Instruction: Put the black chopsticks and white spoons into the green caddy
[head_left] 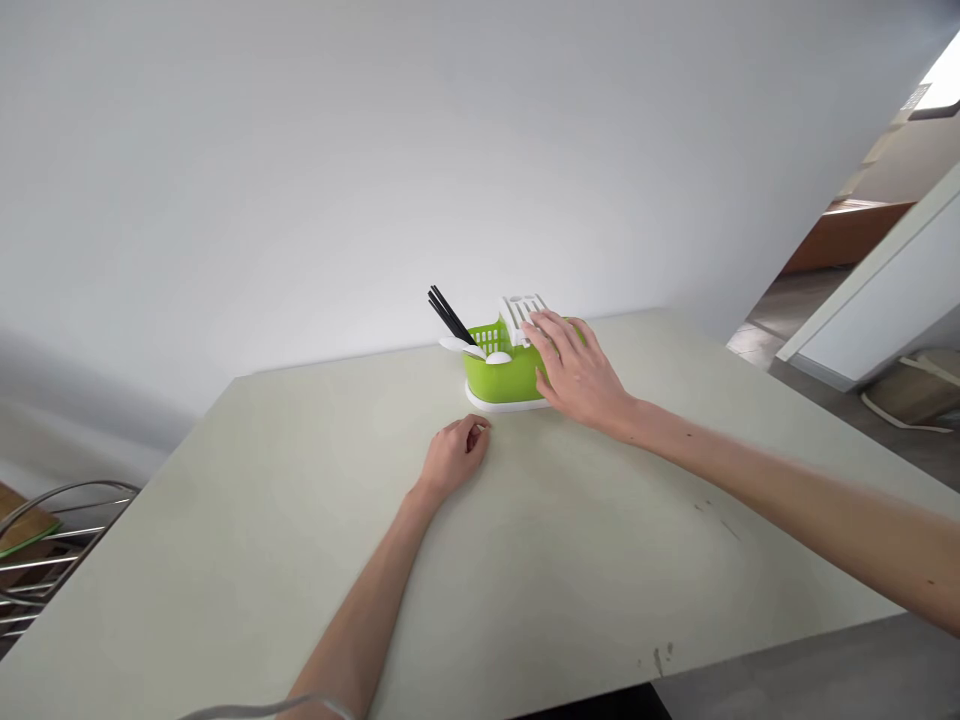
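Observation:
A green utensil holder (504, 382) with a white base stands at the back of the table against the wall. Black chopsticks (450, 315) lean to the left out of its left end, beside white spoons (498, 357) whose rounded ends show over the rim. A white slotted insert (517, 318) rises from the middle. My right hand (576, 368) is at the holder's right part, fingers stretched out and apart, fingertips at the insert; it covers that end. In front of the holder, my left hand (455, 452) rests on the table, fingers curled in, with nothing visible in them.
The pale table (300, 520) has a few dark marks near its front edge. A plain wall (337, 180) rises behind it. At the left is a metal rack (60, 540) with a wooden board. A doorway opens at the right.

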